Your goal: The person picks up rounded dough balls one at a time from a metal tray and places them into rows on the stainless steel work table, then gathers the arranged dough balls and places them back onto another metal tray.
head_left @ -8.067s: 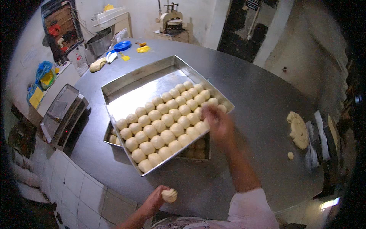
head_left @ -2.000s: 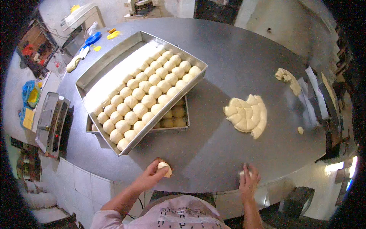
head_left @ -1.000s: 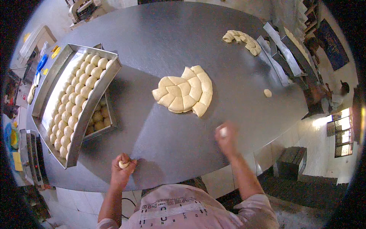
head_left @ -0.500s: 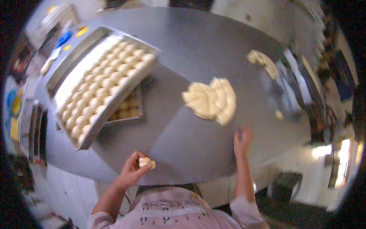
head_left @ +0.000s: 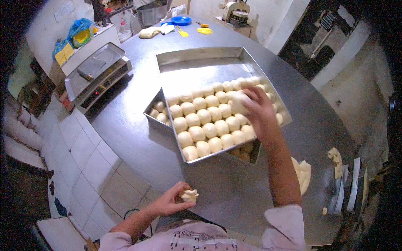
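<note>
A small lump of dough point(head_left: 190, 195) pokes out of my left hand point(head_left: 178, 198), whose fingers curl round it close to the table's near edge. My right hand point(head_left: 261, 108) reaches over a metal tray point(head_left: 199, 53) filled partly with rows of pale dough balls point(head_left: 210, 130). A pale dough piece point(head_left: 238, 101), smeared by motion, is in its fingers above the far rows. Beneath this tray, set at an angle, a second tray point(head_left: 157, 122) also holds dough balls. Behind my right forearm lies a larger slab of dough point(head_left: 302, 173), partly hidden.
A scale point(head_left: 98, 75) stands at the table's left edge. On the far end lie a blue plate point(head_left: 181, 20), a yellow scraper point(head_left: 182, 32) and a whitish cloth point(head_left: 150, 32). To the right are a dough strip point(head_left: 335, 161), a small dough bit point(head_left: 324, 211) and long metal pieces point(head_left: 354, 184).
My view has swung left. My right hand has moved from beside the dough slab to above the tray, with a dough piece in it. The left hand keeps its lump.
</note>
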Action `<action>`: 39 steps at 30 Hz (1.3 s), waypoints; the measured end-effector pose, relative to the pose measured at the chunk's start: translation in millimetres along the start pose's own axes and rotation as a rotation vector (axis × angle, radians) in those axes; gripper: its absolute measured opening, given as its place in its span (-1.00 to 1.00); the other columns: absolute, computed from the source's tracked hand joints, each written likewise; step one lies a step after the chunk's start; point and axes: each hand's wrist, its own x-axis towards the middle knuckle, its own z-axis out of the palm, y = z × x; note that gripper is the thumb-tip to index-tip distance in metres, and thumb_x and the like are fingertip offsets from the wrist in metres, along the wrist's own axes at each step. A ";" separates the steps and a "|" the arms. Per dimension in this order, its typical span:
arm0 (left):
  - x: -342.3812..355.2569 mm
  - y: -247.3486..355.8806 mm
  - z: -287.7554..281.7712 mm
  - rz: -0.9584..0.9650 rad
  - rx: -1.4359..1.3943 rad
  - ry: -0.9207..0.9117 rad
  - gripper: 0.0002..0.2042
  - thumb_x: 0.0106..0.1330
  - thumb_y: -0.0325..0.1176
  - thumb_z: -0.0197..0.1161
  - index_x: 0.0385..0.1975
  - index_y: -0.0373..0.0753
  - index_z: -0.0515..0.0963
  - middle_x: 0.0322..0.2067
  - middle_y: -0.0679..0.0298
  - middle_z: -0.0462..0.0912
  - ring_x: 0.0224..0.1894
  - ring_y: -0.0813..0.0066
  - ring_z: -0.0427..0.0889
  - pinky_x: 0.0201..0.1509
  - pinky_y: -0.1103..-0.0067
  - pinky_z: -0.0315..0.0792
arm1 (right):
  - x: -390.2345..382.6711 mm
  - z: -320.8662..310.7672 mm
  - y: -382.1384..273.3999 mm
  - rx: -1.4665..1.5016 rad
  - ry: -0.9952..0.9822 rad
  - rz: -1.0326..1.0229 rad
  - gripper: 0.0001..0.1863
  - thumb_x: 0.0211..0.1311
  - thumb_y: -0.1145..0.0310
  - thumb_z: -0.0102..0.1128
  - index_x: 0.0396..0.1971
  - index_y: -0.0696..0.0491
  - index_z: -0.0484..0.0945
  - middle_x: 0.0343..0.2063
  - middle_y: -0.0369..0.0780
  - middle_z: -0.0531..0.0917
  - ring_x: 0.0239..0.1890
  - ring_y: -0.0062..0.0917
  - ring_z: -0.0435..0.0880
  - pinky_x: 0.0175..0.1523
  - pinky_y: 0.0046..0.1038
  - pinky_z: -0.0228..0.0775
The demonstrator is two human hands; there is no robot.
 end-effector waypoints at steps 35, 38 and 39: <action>260.0 -15.4 287.8 0.604 1.082 0.072 -0.69 0.22 -0.18 0.12 -0.19 -0.29 0.49 -0.15 -0.09 0.45 -0.12 -0.04 0.45 -0.03 0.27 0.33 | -434.0 -229.6 130.0 -1.233 0.987 0.383 -0.66 0.03 0.22 0.18 -0.26 0.13 0.44 -0.11 -0.07 0.43 0.00 -0.15 0.33 0.09 -0.11 0.11; 265.9 7.6 325.9 0.460 1.006 0.018 -0.63 0.18 -0.13 0.17 -0.15 -0.28 0.47 -0.19 -0.07 0.48 -0.16 -0.01 0.48 -0.07 0.29 0.36 | -494.9 -238.3 145.3 -1.334 0.973 0.267 -0.76 0.01 0.25 0.21 -0.42 0.09 0.46 -0.29 -0.09 0.47 -0.16 -0.18 0.40 -0.02 -0.15 0.18; 260.3 10.9 332.9 0.386 0.953 -0.006 -0.61 0.16 -0.12 0.19 -0.14 -0.28 0.47 -0.21 -0.06 0.50 -0.18 0.02 0.49 -0.08 0.30 0.37 | -490.7 -263.6 129.9 -1.438 1.081 0.382 -0.77 0.00 0.26 0.22 -0.44 0.08 0.46 -0.33 -0.10 0.47 -0.19 -0.19 0.41 -0.04 -0.16 0.19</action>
